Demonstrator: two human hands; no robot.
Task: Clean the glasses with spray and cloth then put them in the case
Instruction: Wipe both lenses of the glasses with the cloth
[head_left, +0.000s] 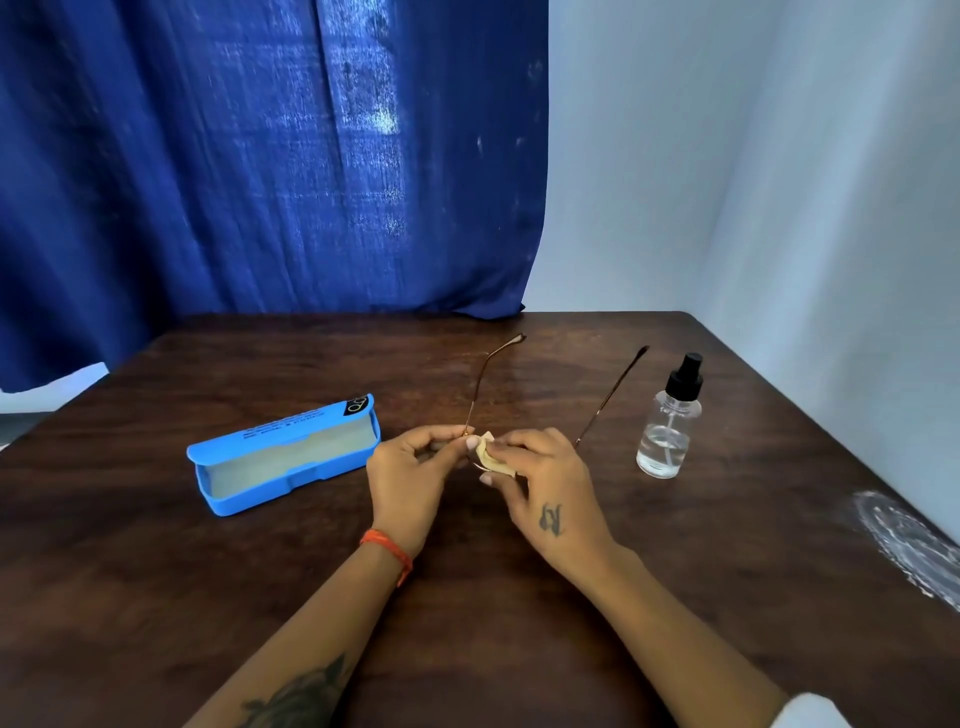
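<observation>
- The blue case (283, 454) lay open on the dark wooden bench (156, 597), off to the left of my hands, its lid tipped back away from me. Its pale grey lining was bare, with nothing resting inside.
- The clear spray bottle (667, 421) stood upright on the bench to the right, its black pump top on. Clear liquid filled roughly the lower half, and the thin dip tube ran down into it.
- I had the glasses (480, 395) at the middle of the bench, between the case and the bottle, with both thin metal arms unfolded and pointing away from me. The right arm's tip reached close to the bottle without touching it.
- My left hand (410, 473) was closed in a pinch on the left end of the frame, near the hinge of that arm.
- My right hand (545, 483) was closed round the small cream cloth (493, 457), fingers and thumb pressing it against the front of the glasses. The lenses themselves were mostly hidden behind my fingers and the cloth.
- My two hands nearly met over the frame, thumb tips just beside each other.
- An orange thread band (389, 551) sat on my left wrist.
- A blue curtain (260, 156) hung behind the far edge of the bench, with a pale wall (727, 156) to its right.
</observation>
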